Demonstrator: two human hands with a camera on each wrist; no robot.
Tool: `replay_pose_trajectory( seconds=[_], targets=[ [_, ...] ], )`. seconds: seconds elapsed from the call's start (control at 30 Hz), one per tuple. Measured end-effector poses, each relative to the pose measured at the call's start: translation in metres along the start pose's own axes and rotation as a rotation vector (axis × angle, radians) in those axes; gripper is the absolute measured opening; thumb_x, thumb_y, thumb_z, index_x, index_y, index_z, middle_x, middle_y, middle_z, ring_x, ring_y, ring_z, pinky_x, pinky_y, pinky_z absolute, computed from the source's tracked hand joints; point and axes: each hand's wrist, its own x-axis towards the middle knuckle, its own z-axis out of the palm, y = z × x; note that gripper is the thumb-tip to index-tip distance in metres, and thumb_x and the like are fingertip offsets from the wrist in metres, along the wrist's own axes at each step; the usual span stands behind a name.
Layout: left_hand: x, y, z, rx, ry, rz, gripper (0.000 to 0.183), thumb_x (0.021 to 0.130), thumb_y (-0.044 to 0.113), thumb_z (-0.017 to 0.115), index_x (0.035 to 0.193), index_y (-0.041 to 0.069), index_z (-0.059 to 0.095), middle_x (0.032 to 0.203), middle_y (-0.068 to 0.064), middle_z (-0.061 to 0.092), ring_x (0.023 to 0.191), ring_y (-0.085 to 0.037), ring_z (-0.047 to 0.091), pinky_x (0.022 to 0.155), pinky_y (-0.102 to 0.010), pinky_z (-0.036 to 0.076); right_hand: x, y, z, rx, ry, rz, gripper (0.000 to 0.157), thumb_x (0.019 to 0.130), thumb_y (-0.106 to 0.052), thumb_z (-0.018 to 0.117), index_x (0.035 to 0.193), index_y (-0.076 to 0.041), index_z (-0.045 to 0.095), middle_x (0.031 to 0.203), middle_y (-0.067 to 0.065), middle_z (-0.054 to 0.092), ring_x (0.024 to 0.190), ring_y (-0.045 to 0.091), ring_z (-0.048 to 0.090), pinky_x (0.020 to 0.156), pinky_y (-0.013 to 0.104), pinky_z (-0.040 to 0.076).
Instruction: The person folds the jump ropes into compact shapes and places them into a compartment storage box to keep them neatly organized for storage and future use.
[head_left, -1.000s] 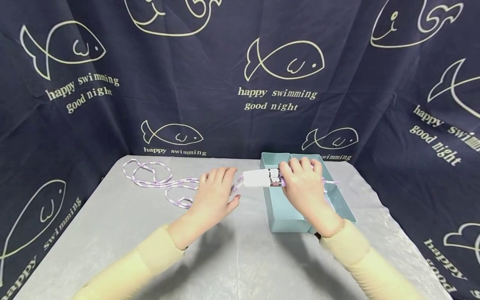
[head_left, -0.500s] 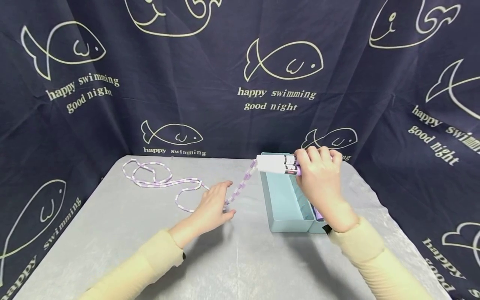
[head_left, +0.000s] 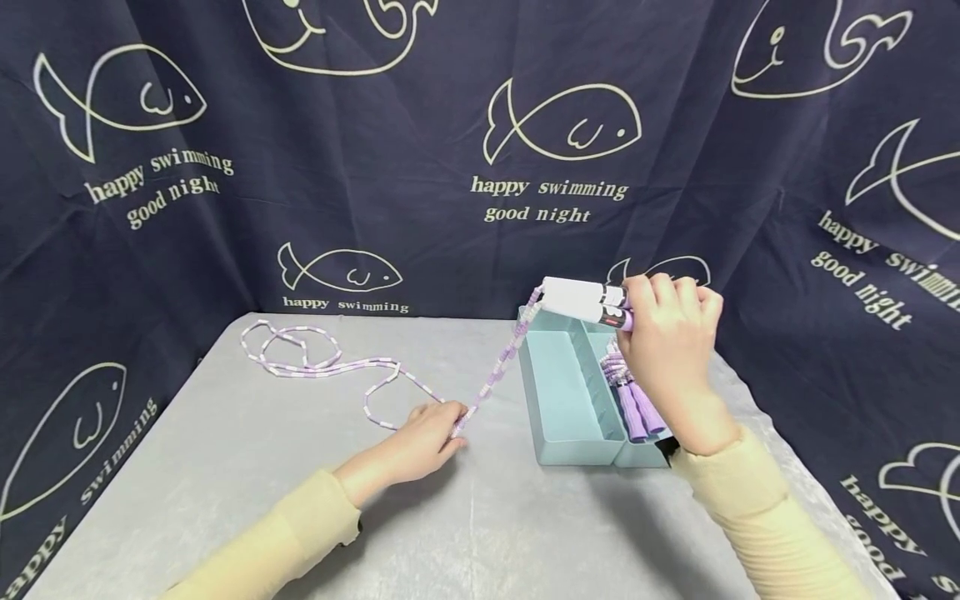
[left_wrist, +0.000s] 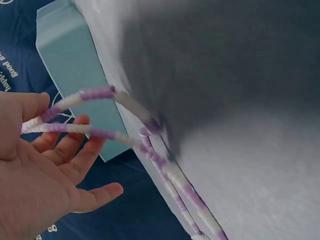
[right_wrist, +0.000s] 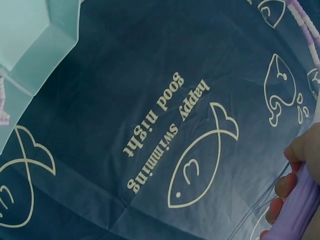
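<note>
A jump rope of white and lilac beads [head_left: 510,350] runs slanting between the hands. Up above the box, the right hand [head_left: 671,333] grips its two handles [head_left: 577,302] together, white ends pointing left; in the right wrist view fingers wrap a lilac handle grip [right_wrist: 295,210]. Low over the table, the left hand [head_left: 423,442] has the beaded strands passing between thumb and fingers, loosely held, as the left wrist view shows. Beyond it, the remaining rope lies in loops [head_left: 300,367] on the table.
A pale teal two-compartment box [head_left: 577,450] stands at the right of the grey table [head_left: 480,533]. In its right compartment lies another beaded rope with purple handles [head_left: 637,408]. A dark blue fish-print cloth [head_left: 420,167] hangs around the table.
The right hand has risen and moved right with the handles, drawing the rope strands longer. The left hand has moved down and nearer. Purple handles in the box have come into sight.
</note>
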Motion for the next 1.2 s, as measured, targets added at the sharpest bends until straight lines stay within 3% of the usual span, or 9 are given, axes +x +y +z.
replay_pose_trajectory(
  seconds=[0.13,0.3,0.4,0.53,0.73,0.97,1.2],
  targets=[
    [-0.006,-0.003,-0.001,0.020,-0.008,0.037,0.007,0.094,0.019,0.055,0.096,0.015,0.049,0.081,0.010,0.048,0.086,-0.014,0.056,0.093,-0.050,0.039,0.000,0.004,-0.001,-0.010,-0.001,0.013,0.030,0.064,0.005,0.059,0.093,-0.002,0.055,0.078,0.018,0.053,0.078,0.041,0.046,0.079,0.057,0.031],
    [-0.015,0.000,-0.009,0.061,-0.015,0.073,0.009,0.095,0.017,0.053,0.089,0.017,0.047,0.073,0.014,0.047,0.069,-0.005,0.052,0.089,-0.047,0.044,-0.002,0.006,0.000,-0.025,-0.003,0.015,0.031,0.064,0.005,0.060,0.094,-0.002,0.055,0.078,0.018,0.053,0.078,0.041,0.047,0.078,0.057,0.031],
    [-0.021,0.005,-0.015,0.129,-0.005,0.092,0.011,0.095,0.017,0.053,0.087,0.017,0.046,0.069,0.013,0.044,0.062,-0.006,0.048,0.074,-0.037,0.047,-0.004,0.007,0.003,-0.043,-0.006,-0.001,0.030,0.065,0.005,0.060,0.094,-0.002,0.056,0.078,0.019,0.053,0.078,0.041,0.047,0.077,0.057,0.032],
    [-0.026,0.013,-0.028,0.231,0.026,0.120,0.011,0.095,0.018,0.053,0.086,0.016,0.047,0.069,0.011,0.043,0.061,-0.009,0.042,0.060,-0.029,0.041,-0.009,0.008,0.009,-0.085,-0.022,-0.050,0.025,0.067,0.005,0.057,0.092,-0.001,0.055,0.077,0.019,0.053,0.076,0.041,0.047,0.074,0.056,0.033],
    [-0.028,0.030,-0.055,0.339,0.050,0.192,0.007,0.094,0.020,0.053,0.090,0.015,0.050,0.077,0.009,0.048,0.071,-0.010,0.046,0.068,-0.028,0.041,-0.020,0.002,0.022,-0.105,-0.053,-0.157,0.022,0.078,-0.003,0.054,0.100,-0.003,0.058,0.077,0.017,0.056,0.073,0.040,0.049,0.070,0.054,0.035],
    [-0.017,0.053,-0.087,0.344,0.082,0.307,0.008,0.095,0.024,0.052,0.094,0.016,0.053,0.080,0.009,0.053,0.074,-0.009,0.049,0.072,-0.027,0.040,-0.032,-0.016,0.037,-0.056,-0.031,-0.282,0.031,0.082,-0.005,0.045,0.108,-0.012,0.061,0.073,0.014,0.053,0.069,0.036,0.048,0.069,0.052,0.037],
    [0.009,0.065,-0.111,0.291,0.139,0.318,0.009,0.094,0.020,0.056,0.101,0.014,0.056,0.084,0.009,0.060,0.071,-0.008,0.055,0.071,-0.027,0.046,-0.034,-0.033,0.042,0.014,-0.031,-0.383,0.034,0.079,-0.001,0.046,0.107,-0.015,0.060,0.073,0.011,0.051,0.067,0.034,0.048,0.068,0.050,0.038]
  ],
)
